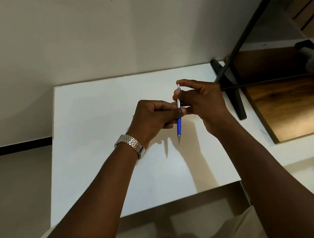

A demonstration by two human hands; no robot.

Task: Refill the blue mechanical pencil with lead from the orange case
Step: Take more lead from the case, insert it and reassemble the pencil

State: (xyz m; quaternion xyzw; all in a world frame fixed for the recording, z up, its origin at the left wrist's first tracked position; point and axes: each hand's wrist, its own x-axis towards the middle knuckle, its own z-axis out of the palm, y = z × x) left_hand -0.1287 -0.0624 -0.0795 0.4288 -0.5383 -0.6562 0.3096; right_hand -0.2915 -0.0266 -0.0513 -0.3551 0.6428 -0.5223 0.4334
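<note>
Above the white table [98, 150], the left hand [152, 119], a metal watch [130, 145] on its wrist, is curled around the blue mechanical pencil [179, 126], tip pointing down. The right hand [201, 100] pinches the pencil's silver top end between thumb and forefinger, other fingers loosely spread. Both forearms reach forward.

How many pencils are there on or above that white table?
1: a blue mechanical pencil with a silver top, held upright above the white table, left hand gripping its middle, right hand at its top end. Others could be hidden behind the hands.
</note>
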